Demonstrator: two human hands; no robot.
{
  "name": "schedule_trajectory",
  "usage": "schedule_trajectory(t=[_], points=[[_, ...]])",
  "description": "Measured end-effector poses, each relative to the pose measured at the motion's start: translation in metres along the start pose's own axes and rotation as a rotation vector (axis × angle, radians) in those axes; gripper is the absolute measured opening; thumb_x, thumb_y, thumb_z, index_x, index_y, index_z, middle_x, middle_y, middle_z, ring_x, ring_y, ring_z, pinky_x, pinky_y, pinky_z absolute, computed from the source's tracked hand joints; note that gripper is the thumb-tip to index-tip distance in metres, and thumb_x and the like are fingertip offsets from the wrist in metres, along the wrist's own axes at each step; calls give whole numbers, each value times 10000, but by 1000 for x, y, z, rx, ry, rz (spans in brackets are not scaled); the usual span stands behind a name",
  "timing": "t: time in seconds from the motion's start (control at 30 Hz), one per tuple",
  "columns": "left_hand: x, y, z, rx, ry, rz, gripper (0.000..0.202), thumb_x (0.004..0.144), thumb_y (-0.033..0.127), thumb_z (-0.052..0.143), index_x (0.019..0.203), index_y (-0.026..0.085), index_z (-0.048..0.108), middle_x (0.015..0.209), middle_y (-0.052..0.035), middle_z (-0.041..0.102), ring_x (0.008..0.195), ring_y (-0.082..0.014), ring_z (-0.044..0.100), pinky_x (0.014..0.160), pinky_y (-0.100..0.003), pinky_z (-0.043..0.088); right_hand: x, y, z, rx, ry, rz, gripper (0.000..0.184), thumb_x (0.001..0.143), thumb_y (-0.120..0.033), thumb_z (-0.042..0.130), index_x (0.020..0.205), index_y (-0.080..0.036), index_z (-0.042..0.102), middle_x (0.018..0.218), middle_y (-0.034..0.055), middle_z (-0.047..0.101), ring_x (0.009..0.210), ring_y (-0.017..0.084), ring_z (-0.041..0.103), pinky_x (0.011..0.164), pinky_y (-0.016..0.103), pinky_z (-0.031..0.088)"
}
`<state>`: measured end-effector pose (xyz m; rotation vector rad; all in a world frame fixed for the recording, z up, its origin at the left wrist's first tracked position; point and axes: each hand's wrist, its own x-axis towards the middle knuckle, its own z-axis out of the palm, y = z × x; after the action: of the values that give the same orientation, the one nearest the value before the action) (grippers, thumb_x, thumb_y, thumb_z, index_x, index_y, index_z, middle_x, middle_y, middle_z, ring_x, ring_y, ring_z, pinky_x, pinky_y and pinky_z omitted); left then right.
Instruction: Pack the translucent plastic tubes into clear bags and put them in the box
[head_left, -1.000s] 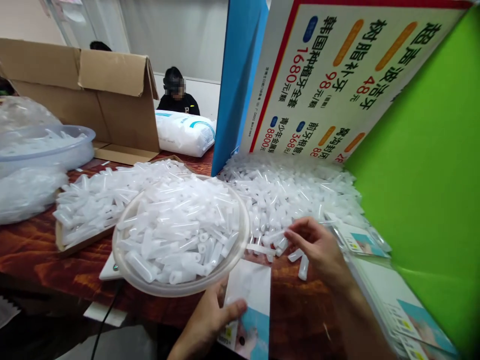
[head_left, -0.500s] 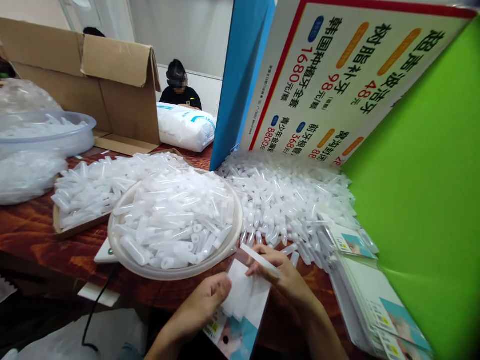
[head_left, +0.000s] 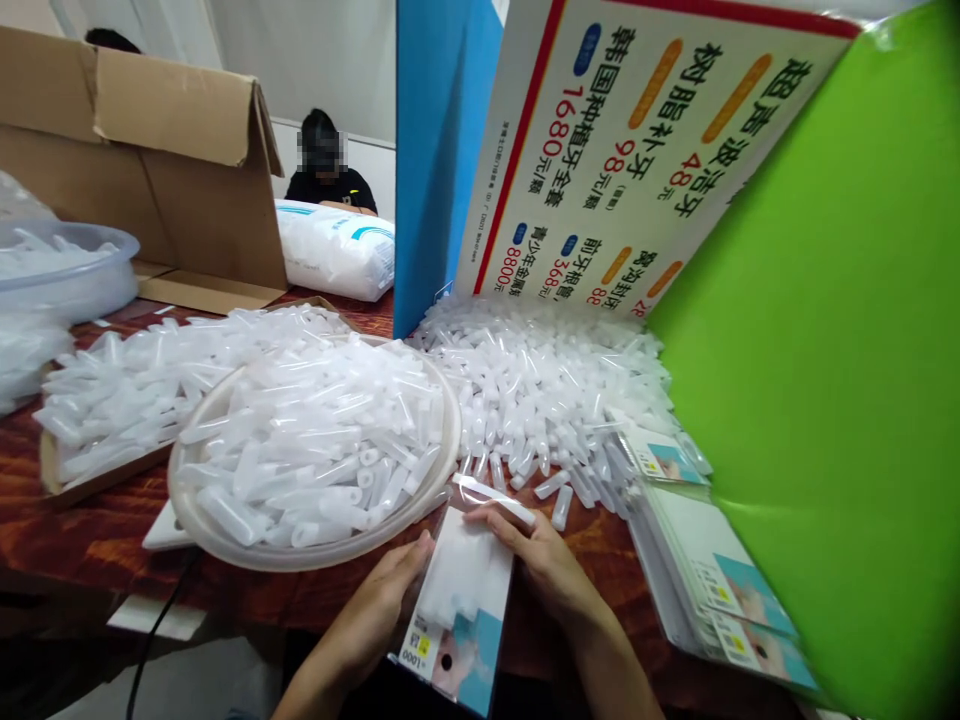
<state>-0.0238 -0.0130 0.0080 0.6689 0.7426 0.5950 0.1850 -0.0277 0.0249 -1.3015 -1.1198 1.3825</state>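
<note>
My left hand (head_left: 384, 598) and my right hand (head_left: 546, 562) hold a clear plastic packet (head_left: 469, 630) near the table's front edge. The packet contains a white and blue printed card and several frosted plastic pieces. My left hand is closed on its left side, thumb on top. At the top right, my right hand grips it just below the pale flap strip (head_left: 491, 494). Just beyond, at the left, is a round tub (head_left: 289, 562) heaped with frosted white plastic tubes (head_left: 322, 430). A loose pile of similar tubes (head_left: 540, 400) lies behind my right hand.
Stacked card packets (head_left: 694, 570) lie at the right beside a green panel (head_left: 832, 380). A printed sign board (head_left: 555, 150) and blue panel (head_left: 427, 150) stand behind the pile. A cardboard box (head_left: 187, 200) is at the left; a person (head_left: 326, 175) sits beyond.
My view has swung right, so the table's contents appear farther left. My left hand has come in against the packet's side; my right hand has shifted down along the flap, with the packet straighter.
</note>
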Motion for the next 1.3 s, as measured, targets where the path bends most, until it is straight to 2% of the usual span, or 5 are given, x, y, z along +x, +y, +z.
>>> schedule_trajectory(t=[0.27,0.43,0.77,1.0,1.3], points=[[0,-3,-12,230,-170,38,656,840,620,691,1336,195,631,1142,-123,755,1021,-285,713,880,-347,551,-35,3,-19,295,415,-31,318,734,-443,859,856,-179,731,830,26,724,719,173,628,695,277,507],[-15,-4,-6,472,-202,185,779,829,373,796,1517,343,432,1630,-24,385,1510,-305,316,1247,-403,253,-42,12,-15,123,503,-147,298,814,-479,781,880,-190,754,931,49,742,850,214,645,751,284,508],[-18,-1,-6,648,98,363,511,928,377,656,1429,318,571,1517,-45,548,1425,-323,447,1220,-434,317,-22,22,-16,-280,342,-283,359,811,-573,730,948,-244,780,1066,84,714,973,296,657,829,368,533],[-16,0,-7,707,122,380,466,943,377,633,1405,377,580,1497,-22,566,1409,-300,471,1208,-458,344,-7,23,-13,-275,299,-253,339,805,-547,737,916,-230,785,887,65,732,819,276,675,713,353,534],[-10,0,-8,742,124,401,457,952,392,616,1405,344,589,1501,-58,563,1412,-314,478,1203,-487,358,-7,21,-18,-277,328,-287,271,800,-505,759,883,-251,804,890,68,752,901,292,677,826,386,528]])
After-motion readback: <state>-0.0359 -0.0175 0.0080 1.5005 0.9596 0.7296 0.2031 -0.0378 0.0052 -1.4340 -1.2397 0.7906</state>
